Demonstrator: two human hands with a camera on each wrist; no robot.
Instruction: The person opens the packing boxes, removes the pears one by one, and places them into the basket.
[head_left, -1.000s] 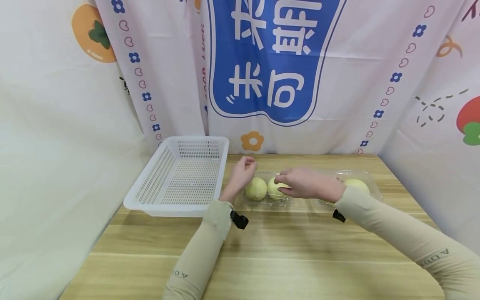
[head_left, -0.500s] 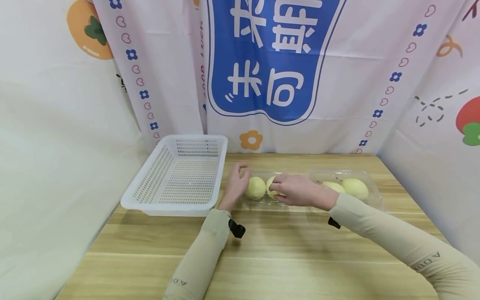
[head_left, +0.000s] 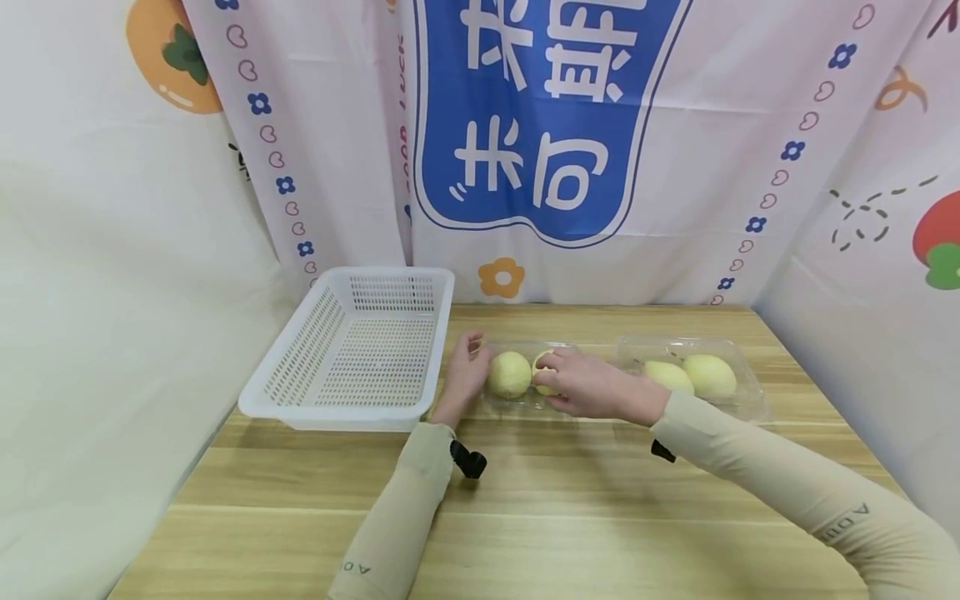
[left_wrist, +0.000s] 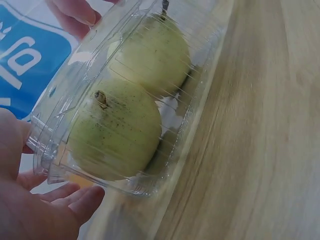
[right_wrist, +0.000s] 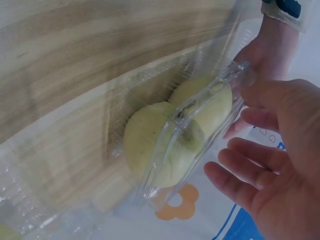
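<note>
Two pale yellow-green pears [left_wrist: 115, 130] sit side by side in a clear plastic clamshell box [left_wrist: 170, 135] on the table, its lid over them. My left hand [head_left: 467, 371] is at the box's left end; in the left wrist view the thumb and a finger pinch the rim while the other fingers reach loosely below the corner. My right hand [head_left: 588, 383] is at the other end and partly covers one pear in the head view. The right wrist view shows its thumb and index finger pinching the box edge, the remaining fingers [right_wrist: 232, 182] loosely bent.
A white perforated plastic basket [head_left: 360, 417] stands to the left. At the right a second clear box [head_left: 738, 400] holds two more pears [head_left: 708, 375], partly behind my right wrist. A printed cloth [head_left: 555, 275] hangs along the table's back edge.
Both hands have come down lower toward the ends of the box, the left moving slightly left and nearer. The right hand has shifted a little left, uncovering more of the second box.
</note>
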